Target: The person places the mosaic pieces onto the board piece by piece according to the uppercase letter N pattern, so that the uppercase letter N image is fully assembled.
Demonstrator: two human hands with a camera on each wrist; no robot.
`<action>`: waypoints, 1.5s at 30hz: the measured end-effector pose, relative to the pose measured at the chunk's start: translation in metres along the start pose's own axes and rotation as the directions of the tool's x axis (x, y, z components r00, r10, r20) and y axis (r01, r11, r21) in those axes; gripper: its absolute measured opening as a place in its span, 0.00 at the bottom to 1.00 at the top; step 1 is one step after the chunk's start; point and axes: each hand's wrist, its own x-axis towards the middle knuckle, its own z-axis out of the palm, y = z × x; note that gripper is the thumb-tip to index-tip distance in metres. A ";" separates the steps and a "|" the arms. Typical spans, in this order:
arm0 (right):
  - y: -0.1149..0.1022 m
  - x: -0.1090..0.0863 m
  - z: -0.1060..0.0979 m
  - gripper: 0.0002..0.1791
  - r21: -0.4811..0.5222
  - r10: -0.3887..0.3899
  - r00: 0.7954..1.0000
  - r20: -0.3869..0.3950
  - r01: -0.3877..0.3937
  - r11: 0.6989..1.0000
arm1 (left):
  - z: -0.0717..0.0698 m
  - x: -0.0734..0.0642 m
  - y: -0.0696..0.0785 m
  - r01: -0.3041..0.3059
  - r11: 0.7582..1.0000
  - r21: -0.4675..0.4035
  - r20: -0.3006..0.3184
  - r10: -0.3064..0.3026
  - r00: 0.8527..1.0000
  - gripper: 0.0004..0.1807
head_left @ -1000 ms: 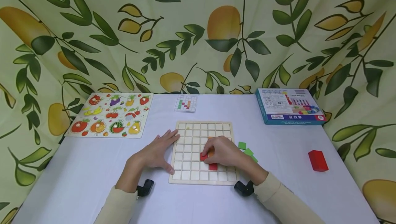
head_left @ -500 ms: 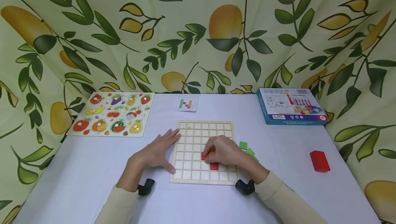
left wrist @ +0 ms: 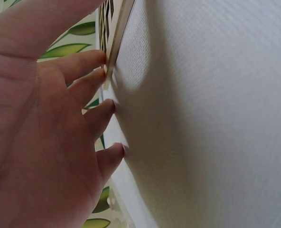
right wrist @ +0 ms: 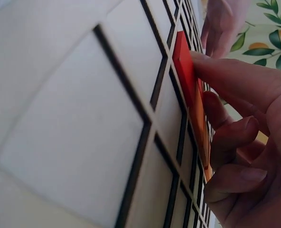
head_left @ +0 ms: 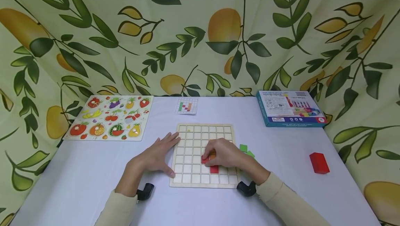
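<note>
A pale wooden grid board (head_left: 186,168) lies on the white table. My left hand (head_left: 155,155), fingers spread, rests at the board's left edge; in the left wrist view, some fingertips touch the board's side. Over the board, my right hand (head_left: 225,153) has thumb and index finger on a red square tile (head_left: 203,161), which they partly cover. Another red tile (head_left: 214,169) lies diagonally below it in a cell. Orange tiles (right wrist: 199,128) run up from that one, mostly hidden by the right hand in the head view.
Green tiles (head_left: 243,148) lie right of the board, partly behind the right wrist. A pattern card (head_left: 186,105) lies beyond the board. A fruit puzzle (head_left: 109,117) is at back left, a game box (head_left: 290,108) at back right, and a red block (head_left: 319,163) on the right.
The head view shifts slightly. Both hands keep nearly the same place on the board, the right fingers still at the red tile.
</note>
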 end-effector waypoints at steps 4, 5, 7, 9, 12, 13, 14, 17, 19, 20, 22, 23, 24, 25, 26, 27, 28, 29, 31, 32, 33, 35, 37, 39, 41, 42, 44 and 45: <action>0.001 0.000 -0.001 0.07 0.000 -0.005 1.000 0.012 0.005 1.000 | 0.000 -0.001 0.000 0.002 1.000 0.003 -0.005 -0.002 1.000 0.70; 0.001 0.000 -0.001 0.07 -0.002 -0.007 1.000 0.015 0.007 1.000 | 0.001 -0.002 -0.001 0.002 1.000 0.001 -0.006 -0.002 1.000 0.70; 0.002 0.000 -0.001 0.07 -0.005 -0.016 1.000 0.017 0.016 1.000 | 0.001 -0.002 -0.001 0.003 1.000 0.001 -0.007 -0.003 1.000 0.70; 0.002 -0.002 -0.003 0.08 0.001 -0.026 1.000 0.016 0.026 1.000 | 0.001 -0.002 -0.001 0.001 1.000 0.000 -0.007 -0.001 1.000 0.70; 0.004 -0.007 -0.008 0.10 0.027 -0.036 0.999 0.004 0.036 0.999 | 0.001 -0.002 -0.001 -0.003 1.000 0.000 -0.010 0.003 1.000 0.70; 0.004 -0.009 -0.010 0.11 0.040 -0.036 0.999 0.000 0.036 0.999 | 0.001 -0.002 -0.001 -0.005 1.000 0.001 -0.011 0.005 1.000 0.70; 0.005 -0.011 -0.013 0.11 0.053 -0.033 0.999 -0.007 0.033 0.998 | 0.001 -0.002 -0.001 -0.007 1.000 0.001 -0.011 0.007 1.000 0.70; 0.010 -0.019 -0.018 0.11 0.088 -0.021 0.999 -0.024 0.023 0.996 | 0.001 -0.002 -0.001 -0.008 1.000 -0.002 -0.009 0.008 1.000 0.69; 0.014 -0.024 -0.020 0.11 0.104 -0.013 0.999 -0.036 0.017 0.994 | 0.001 -0.002 -0.001 -0.008 1.000 -0.002 -0.006 0.008 1.000 0.69; 0.017 -0.027 -0.021 0.11 0.108 -0.008 0.999 -0.045 0.013 0.994 | 0.001 -0.002 -0.001 -0.007 1.000 -0.004 -0.004 0.007 1.000 0.69; 0.023 -0.033 -0.023 0.11 0.123 0.007 0.998 -0.055 0.000 0.992 | 0.001 -0.002 0.000 -0.006 1.000 -0.004 -0.002 0.006 1.000 0.69; 0.026 -0.036 -0.023 0.11 0.130 0.011 0.998 -0.061 -0.003 0.992 | 0.001 -0.002 0.000 -0.006 1.000 -0.005 -0.001 0.006 1.000 0.69; 0.030 -0.040 -0.024 0.10 0.136 0.015 0.998 -0.066 -0.006 0.991 | 0.000 -0.002 0.000 -0.006 1.000 -0.004 -0.001 0.006 1.000 0.69; 0.034 -0.043 -0.024 0.10 0.143 0.025 0.997 -0.070 -0.014 0.990 | 0.000 -0.002 0.001 -0.005 1.000 -0.004 -0.001 0.005 1.000 0.69; 0.038 -0.047 -0.025 0.10 0.150 0.034 0.997 -0.075 -0.023 0.988 | 0.000 -0.002 0.001 -0.005 1.000 -0.004 -0.001 0.005 1.000 0.69; 0.041 -0.051 -0.025 0.10 0.159 0.042 0.996 -0.077 -0.030 0.987 | 0.000 -0.002 0.001 -0.006 1.000 -0.002 -0.002 0.006 1.000 0.69; 0.045 -0.055 -0.026 0.11 0.161 0.043 0.996 -0.084 -0.029 0.987 | 0.000 -0.002 0.001 -0.006 1.000 -0.002 -0.003 0.006 1.000 0.69; 0.048 -0.058 -0.026 0.11 0.161 0.044 0.995 -0.091 -0.029 0.986 | -0.001 -0.002 0.001 -0.007 1.000 -0.001 -0.004 0.007 1.000 0.69; 0.054 -0.066 -0.027 0.11 0.162 0.056 0.993 -0.103 -0.039 0.986 | -0.001 -0.002 0.001 -0.008 1.000 0.004 -0.003 0.008 1.000 0.69; 0.057 -0.069 -0.028 0.11 0.163 0.062 0.992 -0.108 -0.044 0.986 | -0.001 -0.002 0.001 -0.009 1.000 0.006 -0.002 0.009 1.000 0.69; 0.059 -0.072 -0.029 0.11 0.159 0.067 0.991 -0.112 -0.049 0.986 | -0.001 -0.001 0.001 -0.010 1.000 0.007 -0.001 0.010 1.000 0.69; 0.062 -0.079 -0.031 0.11 0.156 0.084 0.990 -0.117 -0.066 0.986 | -0.001 -0.001 0.001 -0.009 1.000 0.006 0.002 0.009 1.000 0.69; 0.064 -0.085 -0.034 0.12 0.154 0.103 0.987 -0.123 -0.083 0.985 | -0.001 -0.001 0.001 -0.008 1.000 0.005 0.005 0.008 1.000 0.69; 0.066 -0.091 -0.036 0.13 0.151 0.118 0.985 -0.124 -0.099 0.984 | -0.001 -0.001 0.001 -0.006 1.000 0.001 0.007 0.006 1.000 0.69; 0.068 -0.097 -0.039 0.14 0.150 0.134 0.983 -0.123 -0.115 0.982 | -0.002 -0.001 0.001 -0.005 1.000 -0.003 0.006 0.005 1.000 0.69; 0.069 -0.101 -0.040 0.14 0.146 0.140 0.982 -0.123 -0.122 0.982 | -0.002 -0.001 0.001 -0.005 1.000 -0.005 0.006 0.005 1.000 0.69; 0.071 -0.107 -0.043 0.15 0.139 0.149 0.982 -0.114 -0.133 0.981 | -0.001 -0.001 0.000 -0.006 1.000 -0.011 0.006 0.006 1.000 0.70; 0.072 -0.110 -0.044 0.15 0.135 0.151 0.982 -0.111 -0.135 0.982 | -0.001 -0.001 0.000 -0.007 1.000 -0.013 0.006 0.007 1.000 0.70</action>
